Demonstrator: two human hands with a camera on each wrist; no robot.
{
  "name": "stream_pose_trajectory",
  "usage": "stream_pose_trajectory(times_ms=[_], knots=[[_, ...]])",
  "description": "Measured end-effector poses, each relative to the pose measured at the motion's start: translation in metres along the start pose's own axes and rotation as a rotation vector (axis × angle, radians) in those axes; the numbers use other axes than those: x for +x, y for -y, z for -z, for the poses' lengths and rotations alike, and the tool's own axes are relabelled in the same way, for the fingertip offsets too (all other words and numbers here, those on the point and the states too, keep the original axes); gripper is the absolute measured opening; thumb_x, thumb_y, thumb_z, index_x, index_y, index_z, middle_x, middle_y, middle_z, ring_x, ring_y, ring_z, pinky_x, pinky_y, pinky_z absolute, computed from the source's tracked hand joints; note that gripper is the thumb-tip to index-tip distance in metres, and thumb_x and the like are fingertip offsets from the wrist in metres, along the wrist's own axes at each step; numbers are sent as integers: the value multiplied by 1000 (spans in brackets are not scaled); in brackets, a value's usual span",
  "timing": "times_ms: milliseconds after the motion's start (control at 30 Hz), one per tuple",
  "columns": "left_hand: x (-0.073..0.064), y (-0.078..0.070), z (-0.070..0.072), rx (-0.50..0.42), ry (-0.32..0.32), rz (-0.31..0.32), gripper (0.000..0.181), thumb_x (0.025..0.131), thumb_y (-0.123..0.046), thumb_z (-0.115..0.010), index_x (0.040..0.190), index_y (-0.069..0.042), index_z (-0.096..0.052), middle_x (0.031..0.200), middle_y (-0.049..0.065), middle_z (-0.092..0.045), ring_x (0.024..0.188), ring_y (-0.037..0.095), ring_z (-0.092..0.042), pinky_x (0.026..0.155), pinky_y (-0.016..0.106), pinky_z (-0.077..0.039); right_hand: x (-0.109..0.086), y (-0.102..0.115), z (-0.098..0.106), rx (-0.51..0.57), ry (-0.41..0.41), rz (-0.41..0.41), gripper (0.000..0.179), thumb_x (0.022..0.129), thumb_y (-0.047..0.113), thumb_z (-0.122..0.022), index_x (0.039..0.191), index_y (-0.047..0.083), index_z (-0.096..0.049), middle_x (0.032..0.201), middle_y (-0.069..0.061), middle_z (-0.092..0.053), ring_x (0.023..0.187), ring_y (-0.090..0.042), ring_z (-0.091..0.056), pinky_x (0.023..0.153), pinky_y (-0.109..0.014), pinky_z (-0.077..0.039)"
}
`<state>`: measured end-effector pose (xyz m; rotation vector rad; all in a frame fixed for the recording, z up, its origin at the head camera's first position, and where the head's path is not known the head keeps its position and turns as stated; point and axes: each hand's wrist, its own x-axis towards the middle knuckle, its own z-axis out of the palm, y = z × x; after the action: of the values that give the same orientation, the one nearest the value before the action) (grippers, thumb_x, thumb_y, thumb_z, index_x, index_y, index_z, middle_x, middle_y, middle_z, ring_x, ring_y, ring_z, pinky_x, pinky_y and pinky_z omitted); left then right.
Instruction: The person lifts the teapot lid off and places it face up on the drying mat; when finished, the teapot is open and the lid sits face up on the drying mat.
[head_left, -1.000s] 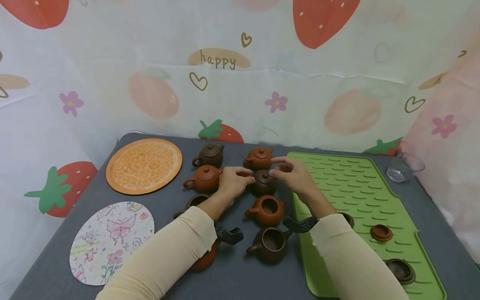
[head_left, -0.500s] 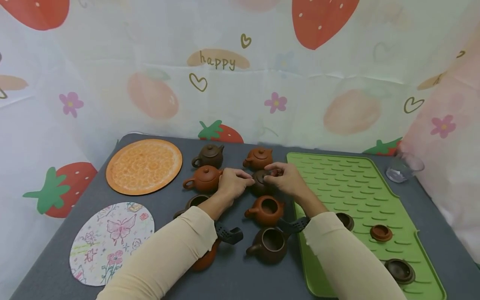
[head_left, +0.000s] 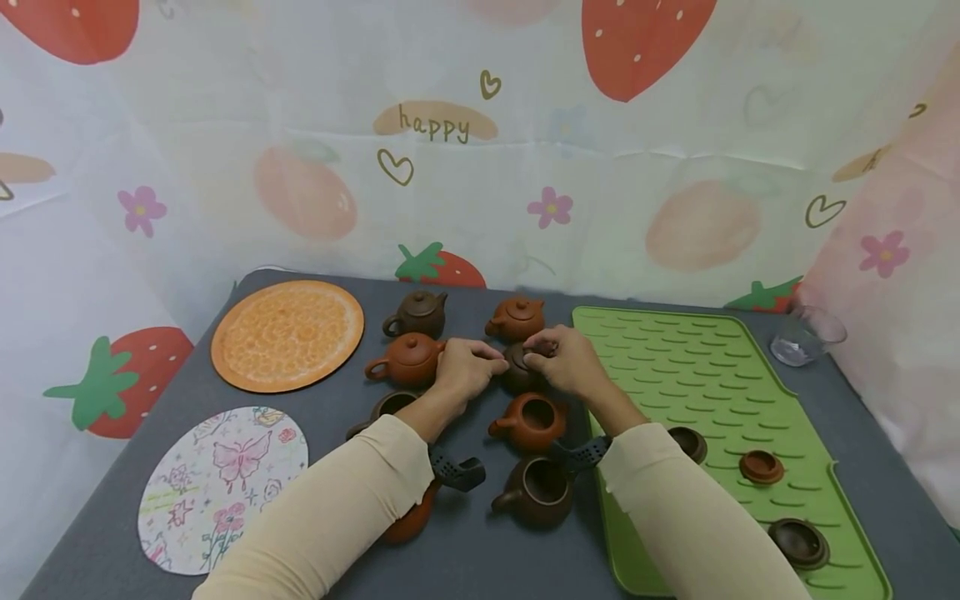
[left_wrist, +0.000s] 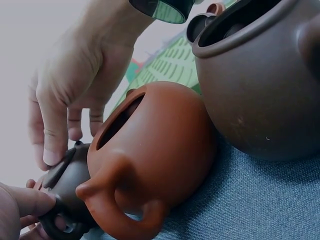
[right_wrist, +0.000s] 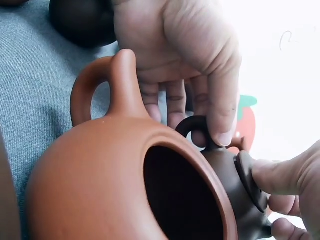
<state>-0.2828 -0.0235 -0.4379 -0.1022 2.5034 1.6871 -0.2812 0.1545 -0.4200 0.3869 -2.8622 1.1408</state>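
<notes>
A small dark brown teapot (head_left: 519, 380) stands between my hands in the right-hand column of pots. My left hand (head_left: 463, 371) pinches its looped handle (right_wrist: 189, 124), thumb on top, as the right wrist view shows. From the opposite side, my right hand (head_left: 573, 362) grips the round lid (right_wrist: 248, 191), which lies on the pot's opening. Its thumb is on the lid, hiding the knob, while the other fingers curl past the far edge by the spout. Just nearer is a lidless orange-brown teapot (head_left: 528, 422); behind stands a lidded orange-brown teapot (head_left: 516, 318).
A green ridged mat (head_left: 675, 350) on the right bears several small lids, one dark lid (head_left: 799, 543) near the front. More teapots stand at left, including a lidded reddish teapot (head_left: 408, 360). A lidless dark teapot (head_left: 540, 500) is in front. A clear glass (head_left: 804, 337) stands far right.
My right hand has moved left and in over the dark teapot, its fingers closing from spread at the side to round the lid. My left hand stays at the handle.
</notes>
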Motion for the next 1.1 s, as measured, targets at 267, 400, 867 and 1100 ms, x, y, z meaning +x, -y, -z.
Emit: stream_pose_trajectory(times_ms=[267, 400, 867, 1100], knots=[[-1, 0, -1, 3, 2, 4, 5, 85, -17, -76, 81, -14, -77, 89, 2, -63, 81, 23, -56, 65, 35, -47, -1, -1, 1, 20, -13, -57, 12, 95, 15, -64, 101, 5, -68, 91, -8, -61, 81, -24, -56, 70, -40, -47], [0, 1, -1, 8, -2, 2, 5, 85, -17, -77, 82, -13, -78, 88, 2, -64, 81, 23, -56, 64, 34, -47, -2, -4, 3, 84, -30, -51, 14, 97, 17, -61, 100, 4, -67, 91, -8, -62, 83, -24, -57, 72, -40, -47], [-1, 1, 0, 2, -7, 11, 8, 84, -17, -77, 77, -16, -75, 87, 2, -63, 79, 23, -55, 63, 35, -45, -6, -13, 6, 445, -26, -147, 16, 95, 13, -63, 97, -3, -66, 92, -14, -64, 84, -27, -60, 75, -42, -52], [-2, 0, 0, -2, -6, 3, 8, 84, -17, -77, 77, -16, -75, 87, 1, -63, 78, 23, -55, 62, 34, -45, -9, -10, 8, 648, -26, -191, 30, 96, 8, -58, 126, 4, -59, 88, -15, -61, 75, -28, -55, 73, -45, -48]])
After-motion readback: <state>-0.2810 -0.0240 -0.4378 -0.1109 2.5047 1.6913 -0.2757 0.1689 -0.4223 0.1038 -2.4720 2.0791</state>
